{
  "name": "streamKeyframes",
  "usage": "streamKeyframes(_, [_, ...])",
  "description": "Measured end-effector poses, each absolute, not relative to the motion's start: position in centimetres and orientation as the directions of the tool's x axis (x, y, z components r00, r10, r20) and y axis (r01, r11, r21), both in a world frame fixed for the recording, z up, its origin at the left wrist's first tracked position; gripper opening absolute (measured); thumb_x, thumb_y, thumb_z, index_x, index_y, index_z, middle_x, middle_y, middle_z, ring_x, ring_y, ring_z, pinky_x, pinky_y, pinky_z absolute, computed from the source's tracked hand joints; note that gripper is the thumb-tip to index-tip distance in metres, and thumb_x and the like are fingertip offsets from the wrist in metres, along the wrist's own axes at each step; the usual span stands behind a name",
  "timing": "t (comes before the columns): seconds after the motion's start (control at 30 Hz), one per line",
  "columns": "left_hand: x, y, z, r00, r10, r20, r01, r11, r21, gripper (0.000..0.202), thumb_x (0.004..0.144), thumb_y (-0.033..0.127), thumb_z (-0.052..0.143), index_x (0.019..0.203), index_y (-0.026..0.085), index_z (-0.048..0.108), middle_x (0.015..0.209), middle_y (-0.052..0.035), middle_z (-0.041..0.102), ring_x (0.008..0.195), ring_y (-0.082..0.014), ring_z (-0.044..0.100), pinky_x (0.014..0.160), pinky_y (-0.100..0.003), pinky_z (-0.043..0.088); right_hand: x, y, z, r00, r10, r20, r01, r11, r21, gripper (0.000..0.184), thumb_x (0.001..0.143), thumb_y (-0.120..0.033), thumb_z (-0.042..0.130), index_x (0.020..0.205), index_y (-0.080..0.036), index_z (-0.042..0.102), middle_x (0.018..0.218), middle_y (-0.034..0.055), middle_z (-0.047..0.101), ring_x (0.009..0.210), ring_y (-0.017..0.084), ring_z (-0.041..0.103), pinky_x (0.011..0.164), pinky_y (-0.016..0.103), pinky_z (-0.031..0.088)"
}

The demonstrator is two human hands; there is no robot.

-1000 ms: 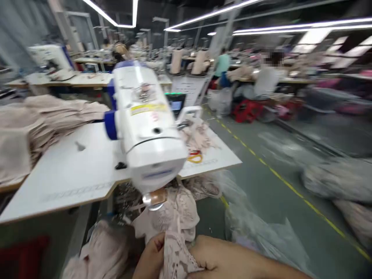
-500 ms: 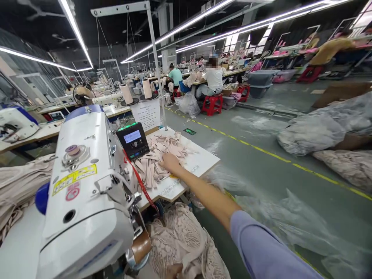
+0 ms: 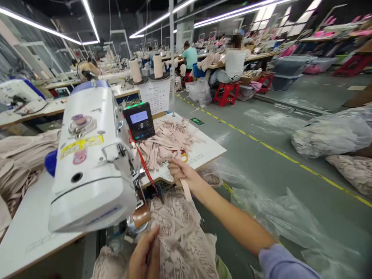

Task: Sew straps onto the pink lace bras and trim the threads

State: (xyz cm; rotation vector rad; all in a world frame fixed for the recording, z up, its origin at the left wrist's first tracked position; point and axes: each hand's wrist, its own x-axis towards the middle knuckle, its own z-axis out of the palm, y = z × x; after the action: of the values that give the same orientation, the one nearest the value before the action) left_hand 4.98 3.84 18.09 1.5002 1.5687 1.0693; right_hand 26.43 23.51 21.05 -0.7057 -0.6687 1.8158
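My right hand (image 3: 179, 172) is stretched forward by the table's front edge, fingers closed on a beige fabric strip (image 3: 185, 189) that hangs down from it. Behind it a pile of the same beige strips (image 3: 165, 141) lies on the white table (image 3: 205, 149), with a red and yellow scissor handle (image 3: 183, 155) beside it. My left hand (image 3: 144, 256) is low at the bottom, closed on pink lace fabric (image 3: 181, 240) in my lap. A white sewing machine (image 3: 93, 159) stands to the left, with its control panel (image 3: 139, 121) lit.
Stacks of beige cloth (image 3: 20, 162) lie at the left. Clear plastic bags (image 3: 279, 217) of fabric lie on the green floor to the right, past a yellow floor line (image 3: 279, 153). Other workers sit at tables (image 3: 232, 62) in the back on red stools.
My right hand has drawn back from the pile of strips toward me, now holding one strip. My left hand has come into view on the lace.
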Motion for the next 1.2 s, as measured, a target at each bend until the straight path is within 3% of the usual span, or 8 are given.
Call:
streamKeyframes(0.2, [3.4, 3.8, 20.3, -0.046, 0.986, 0.163, 0.406, -0.13, 0.904, 0.023, 0.093, 0.034, 0.061, 0.108, 0.026, 0.077, 0.108, -0.0066, 0.08, 0.099, -0.021, 0.076, 0.09, -0.03, 0.06, 22.8, 12.1, 21.8, -0.573, 0.801, -0.173, -0.75, -0.597, -0.286, 0.035, 0.083, -0.039, 0.08, 0.085, -0.019, 0.051, 0.057, -0.0116, 0.026, 0.047, 0.005, 0.007, 0.038, 0.011, 0.019])
streamKeyframes(0.37, [2.9, 3.5, 20.6, 0.009, 0.972, 0.235, 0.358, -0.223, 0.907, 0.019, 0.095, 0.028, 0.059, 0.097, 0.028, 0.078, 0.107, -0.003, 0.08, 0.102, -0.0199, 0.075, 0.093, -0.03, 0.059, 21.5, 10.3, 22.9, -0.581, 0.804, -0.129, -0.768, -0.594, -0.239, 0.033, 0.086, -0.039, 0.078, 0.082, -0.019, 0.051, 0.056, -0.0103, 0.028, 0.047, 0.005, 0.008, 0.04, 0.012, 0.019])
streamKeyframes(0.5, [2.7, 3.3, 20.1, 0.061, 0.99, 0.128, 0.394, -0.142, 0.908, 0.027, 0.097, 0.036, 0.055, 0.115, 0.029, 0.074, 0.119, -0.0061, 0.076, 0.112, -0.0224, 0.071, 0.097, -0.033, 0.057, 20.7, 11.1, 22.9, -0.571, 0.808, -0.145, -0.789, -0.589, -0.174, 0.031, 0.085, -0.033, 0.079, 0.083, -0.019, 0.052, 0.056, -0.0108, 0.03, 0.046, 0.005, 0.011, 0.039, 0.012, 0.021])
streamKeyframes(0.6, [3.5, 3.3, 19.9, 0.196, 0.979, 0.047, 0.412, -0.126, 0.903, 0.036, 0.094, 0.048, 0.057, 0.112, 0.022, 0.074, 0.104, -0.0103, 0.077, 0.094, -0.024, 0.073, 0.08, -0.03, 0.059, 20.1, 11.7, 22.3, -0.515, 0.84, -0.173, -0.834, -0.537, -0.126, 0.029, 0.083, -0.029, 0.081, 0.083, -0.018, 0.055, 0.057, -0.0108, 0.032, 0.045, 0.004, 0.017, 0.04, 0.011, 0.024])
streamKeyframes(0.73, [5.1, 3.8, 20.3, 0.222, 0.975, -0.017, 0.436, -0.084, 0.896, 0.044, 0.099, 0.045, 0.047, 0.071, 0.019, 0.069, 0.063, -0.0032, 0.065, 0.058, -0.0154, 0.06, 0.056, -0.023, 0.047, 21.0, 11.2, 21.1, -0.486, 0.856, -0.174, -0.776, -0.514, -0.365, 0.03, 0.081, -0.04, 0.082, 0.092, -0.019, 0.063, 0.075, -0.0044, 0.053, 0.059, 0.006, 0.043, 0.06, 0.017, 0.044])
streamKeyframes(0.9, [6.4, 4.9, 21.6, 0.195, 0.979, 0.057, 0.356, -0.125, 0.926, 0.028, 0.098, 0.032, 0.052, 0.087, 0.022, 0.076, 0.08, -0.0035, 0.077, 0.073, -0.0175, 0.071, 0.069, -0.022, 0.055, 23.1, 10.7, 19.9, -0.523, 0.837, -0.161, -0.291, -0.353, -0.889, 0.031, 0.089, -0.049, 0.071, 0.097, -0.019, 0.07, 0.089, 0.0026, 0.063, 0.082, 0.015, 0.056, 0.074, 0.027, 0.046])
streamKeyframes(1.07, [4.6, 6.3, 21.7, 0.169, 0.897, 0.408, 0.63, -0.417, 0.655, 0.031, 0.096, 0.017, 0.05, 0.118, 0.021, 0.072, 0.11, -0.0065, 0.079, 0.099, -0.0189, 0.075, 0.088, -0.024, 0.057, 22.1, 14.5, 20.2, -0.292, 0.947, -0.137, -0.366, -0.243, -0.898, 0.035, 0.081, -0.053, 0.075, 0.087, -0.019, 0.067, 0.069, -0.0024, 0.058, 0.06, 0.011, 0.05, 0.056, 0.023, 0.043])
streamKeyframes(1.2, [1.9, 6.8, 20.3, 0.091, 0.858, 0.505, 0.904, -0.284, 0.319, 0.035, 0.097, 0.024, 0.047, 0.121, 0.023, 0.073, 0.111, -0.0084, 0.078, 0.098, -0.0216, 0.075, 0.08, -0.024, 0.059, 20.6, 17.4, 20.0, -0.444, 0.889, -0.112, -0.263, -0.248, -0.932, 0.03, 0.076, -0.043, 0.079, 0.084, -0.019, 0.065, 0.066, -0.0037, 0.058, 0.056, 0.01, 0.051, 0.054, 0.023, 0.043])
